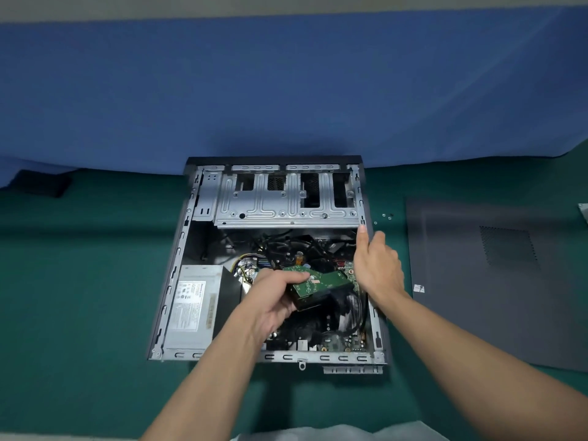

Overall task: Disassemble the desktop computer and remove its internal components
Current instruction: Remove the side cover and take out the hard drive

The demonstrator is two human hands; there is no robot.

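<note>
An open desktop case (178, 249) lies flat on the green mat, its inside facing up. My left hand (273, 300) grips a hard drive (321, 283) with its green circuit board up, held tilted above the motherboard (337, 343). Black cables (353, 310) hang from the drive's near end. My right hand (377, 265) rests on the case's right rim, forefinger and thumb straight up against the edge by the drive cage (286, 202). A grey power supply (194, 307) sits in the case's left near corner.
The removed dark side panel (496, 281) lies flat to the right of the case. A few small screws (385, 216) lie on the mat between them. A black object (41, 183) lies far left. Blue cloth (286, 90) covers the back.
</note>
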